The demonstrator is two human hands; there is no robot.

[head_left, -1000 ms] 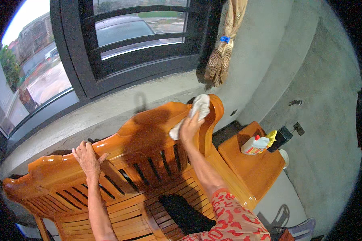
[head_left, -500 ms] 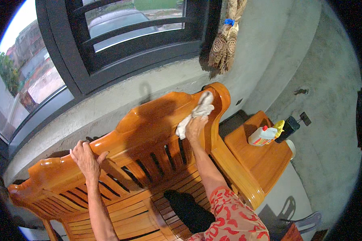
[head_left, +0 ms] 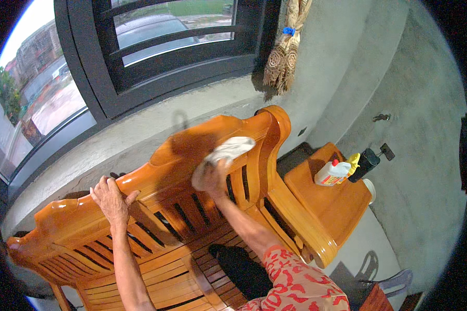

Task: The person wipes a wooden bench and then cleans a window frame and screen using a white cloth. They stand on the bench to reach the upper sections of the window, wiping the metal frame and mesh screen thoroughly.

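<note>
White cloth (head_left: 228,152) pressed by right hand (head_left: 211,179) against bench (head_left: 202,140) backrest top. Left hand (head_left: 110,199) clamped on backrest rail, leftward. Risk judged: cloth bunched loosely, could be dropped behind bench.

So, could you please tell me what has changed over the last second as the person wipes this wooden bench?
The right hand, pressing the white cloth, slid leftward along the backrest of the bench, away from its curled right end toward the middle. The left hand kept its grip on the top rail, and the bottles on the side table stayed put.
</note>
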